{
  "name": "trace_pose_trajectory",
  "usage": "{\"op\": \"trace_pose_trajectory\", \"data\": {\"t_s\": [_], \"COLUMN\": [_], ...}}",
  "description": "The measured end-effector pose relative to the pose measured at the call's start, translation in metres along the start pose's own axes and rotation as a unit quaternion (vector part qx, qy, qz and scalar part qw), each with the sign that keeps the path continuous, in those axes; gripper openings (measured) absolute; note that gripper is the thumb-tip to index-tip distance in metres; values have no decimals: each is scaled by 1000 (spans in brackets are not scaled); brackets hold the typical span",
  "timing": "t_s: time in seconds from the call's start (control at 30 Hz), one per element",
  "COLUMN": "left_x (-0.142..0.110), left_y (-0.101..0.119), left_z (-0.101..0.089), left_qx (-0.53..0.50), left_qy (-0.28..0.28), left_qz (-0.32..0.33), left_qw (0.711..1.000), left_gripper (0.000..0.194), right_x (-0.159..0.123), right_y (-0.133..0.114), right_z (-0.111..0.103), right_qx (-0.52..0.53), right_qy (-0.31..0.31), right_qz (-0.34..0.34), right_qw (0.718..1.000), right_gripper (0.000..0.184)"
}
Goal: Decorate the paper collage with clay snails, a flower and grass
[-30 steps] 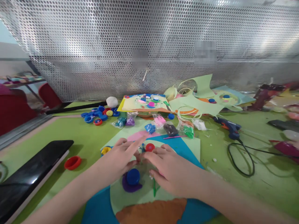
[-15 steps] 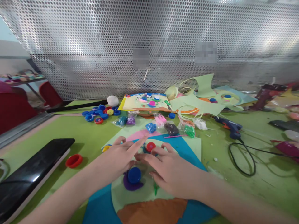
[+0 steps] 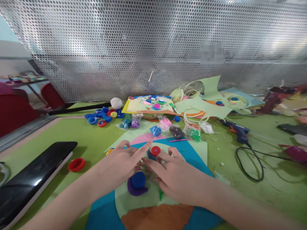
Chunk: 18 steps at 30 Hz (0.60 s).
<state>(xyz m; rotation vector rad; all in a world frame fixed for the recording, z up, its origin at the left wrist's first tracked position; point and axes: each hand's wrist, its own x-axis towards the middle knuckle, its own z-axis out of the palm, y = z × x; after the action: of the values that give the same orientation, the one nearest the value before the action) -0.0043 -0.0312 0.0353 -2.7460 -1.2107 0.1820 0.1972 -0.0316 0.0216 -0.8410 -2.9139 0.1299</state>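
Both hands are over a picture of a pale green paper oval [image 3: 124, 204] on blue paper [image 3: 102, 207]. My left hand [image 3: 121, 161] has its index finger raised and its other fingers curled in; what they pinch, if anything, is hidden. My right hand [image 3: 177, 175] reaches its index fingertip to the left fingertips, its thumb apart below. Just beyond the fingers is a red bottle cap [image 3: 155, 150]. Below them a blue bottle cap [image 3: 138, 180] sits on a purple clay strip [image 3: 136, 190]. A green clay piece [image 3: 160, 194] is partly under my right hand. Brown clay [image 3: 157, 217] covers the oval's near end.
A phone [image 3: 35, 179] and a red cap ring [image 3: 76, 164] lie left. Bottle caps [image 3: 98, 115] pile behind. Bagged clay [image 3: 177, 132] lies ahead, before a finished picture [image 3: 148, 105] and paper scraps [image 3: 203, 107]. A corded glue gun [image 3: 237, 131] is right.
My hands keep nearly the same pose, fingertips together over the oval. The whole view has shifted very slightly, and little else differs.
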Motion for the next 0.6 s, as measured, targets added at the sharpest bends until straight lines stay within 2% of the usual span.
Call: {"op": "trace_pose_trajectory", "data": {"t_s": [0.2, 0.37, 0.6], "left_x": [-2, -3, -11], "left_y": [1, 0, 0], "left_z": [0, -2, -3], "left_qx": [-5, -50, -124], "left_qy": [5, -23, -22], "left_qz": [-5, -56, -91], "left_qw": [1000, 997, 988], "left_gripper": [87, 65, 73], "right_x": [0, 1, 0], "right_y": [0, -2, 3], "right_z": [5, 5, -4], "right_qx": [-22, -23, 59], "right_qy": [20, 19, -10], "right_qz": [-15, -18, 19], "right_qw": [999, 999, 998], "right_gripper": [47, 46, 48]}}
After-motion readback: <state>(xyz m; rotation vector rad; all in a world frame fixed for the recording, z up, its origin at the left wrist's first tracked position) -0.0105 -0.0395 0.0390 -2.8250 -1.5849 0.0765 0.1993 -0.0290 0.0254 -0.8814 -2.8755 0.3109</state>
